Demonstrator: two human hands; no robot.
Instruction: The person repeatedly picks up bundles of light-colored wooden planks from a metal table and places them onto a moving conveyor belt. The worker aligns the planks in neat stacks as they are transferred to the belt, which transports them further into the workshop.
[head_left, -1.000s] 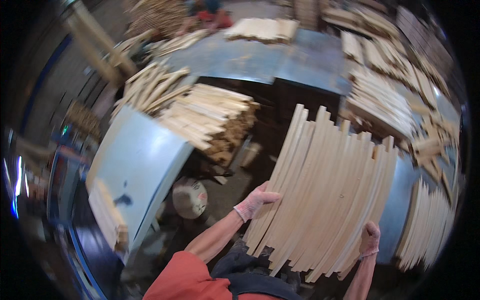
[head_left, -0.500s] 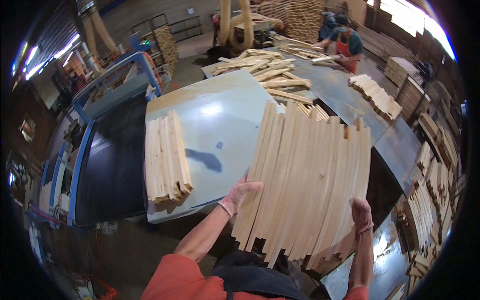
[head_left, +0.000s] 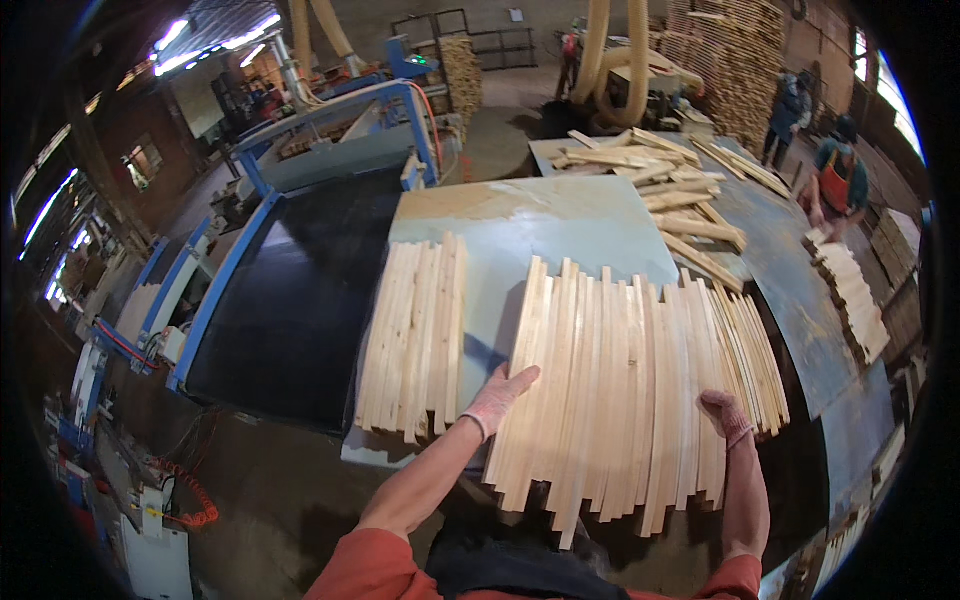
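A wide row of pale wooden strips [head_left: 610, 390], side by side with uneven ends, spans the space between my hands. My left hand [head_left: 503, 398], in a pinkish knit glove, is closed on the row's left edge, its thumb lying over the top. At the opposite edge my right hand [head_left: 725, 413], gloved alike, presses inward with fingers curled; some of its fingers are hidden. Left of the row lies a smaller stack of strips [head_left: 412, 340] on the pale board-topped table [head_left: 500, 205]. Beyond my right hand, more thin strips [head_left: 755, 345] lie fanned.
A black conveyor belt [head_left: 290, 290] in a blue frame runs along the left. Loose wooden sticks [head_left: 690, 200] lie heaped at the table's far right. A co-worker in a red apron [head_left: 836, 185] handles boards [head_left: 850, 290] at a grey metal table [head_left: 790, 270].
My view has swung right to left. Both hands have carried the row of strips left, closer to the stack on the table, and the fanned strips at right are now uncovered.
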